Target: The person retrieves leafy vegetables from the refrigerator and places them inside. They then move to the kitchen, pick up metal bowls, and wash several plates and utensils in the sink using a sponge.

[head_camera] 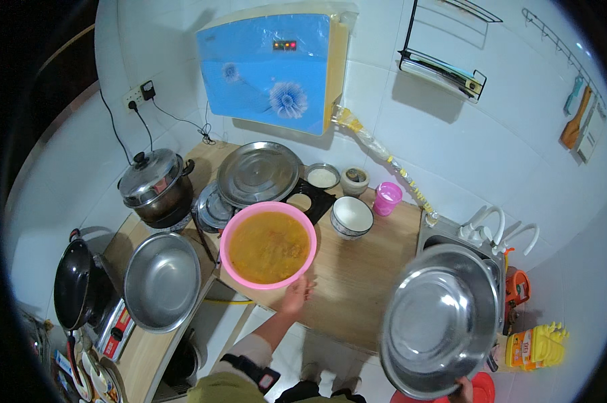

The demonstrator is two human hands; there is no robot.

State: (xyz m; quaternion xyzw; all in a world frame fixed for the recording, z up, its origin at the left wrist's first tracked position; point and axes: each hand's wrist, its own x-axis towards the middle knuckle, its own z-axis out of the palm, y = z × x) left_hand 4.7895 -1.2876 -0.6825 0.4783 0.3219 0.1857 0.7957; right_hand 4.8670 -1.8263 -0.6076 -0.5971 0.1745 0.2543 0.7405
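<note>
My left hand (298, 295) is at the lower right rim of a pink plastic basin (311, 247) that holds yellowish-brown liquid; whether it grips the rim is unclear. On the right, my right hand (463, 391) holds a large metal basin (434, 322) by its lower edge, tilted, over the counter's right end and part of the sink. Another metal basin (162, 282) rests on the left counter. Behind the pink basin lie a large round metal lid (259, 174) and a smaller lid (215, 206). White bowls (351, 216) and a pink cup (387, 198) stand on the wooden counter (353, 287).
A lidded metal pot (157, 189) stands back left, with a black wok (74, 284) beside a gas stove (116, 330). White faucets (490, 231) rise behind the sink. Yellow bottles (535, 347) are at the right. A blue-fronted appliance (268, 75) hangs on the wall.
</note>
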